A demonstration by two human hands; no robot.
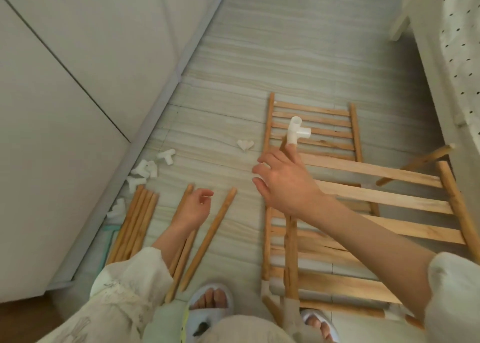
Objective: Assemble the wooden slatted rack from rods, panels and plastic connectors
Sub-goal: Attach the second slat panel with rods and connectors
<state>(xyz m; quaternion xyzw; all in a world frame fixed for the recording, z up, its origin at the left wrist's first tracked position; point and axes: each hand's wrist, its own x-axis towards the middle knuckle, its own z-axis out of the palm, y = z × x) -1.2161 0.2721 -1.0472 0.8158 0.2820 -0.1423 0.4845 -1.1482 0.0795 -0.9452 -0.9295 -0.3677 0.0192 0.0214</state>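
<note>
A white plastic T connector (297, 132) caps an upright wooden rod (291, 249) that rises from a partly built slatted rack (376, 200). My right hand (283, 184) is in front of that rod with fingers spread, and its index fingertip touches the connector's lower end. My left hand (194, 207) hovers loosely curled, holding nothing, over loose rods (207, 239) on the floor. A second slatted panel (314, 127) lies flat farther away. A bundle of rods (135, 223) and several spare connectors (145, 171) lie by the cabinet base.
White cabinet fronts (78, 83) line the left side. A dotted white cloth (462, 44) hangs at the right. Another rod (415, 165) slants near the right edge. A small white piece (245, 144) lies on the tile floor. My slippered feet (210, 301) are at the bottom.
</note>
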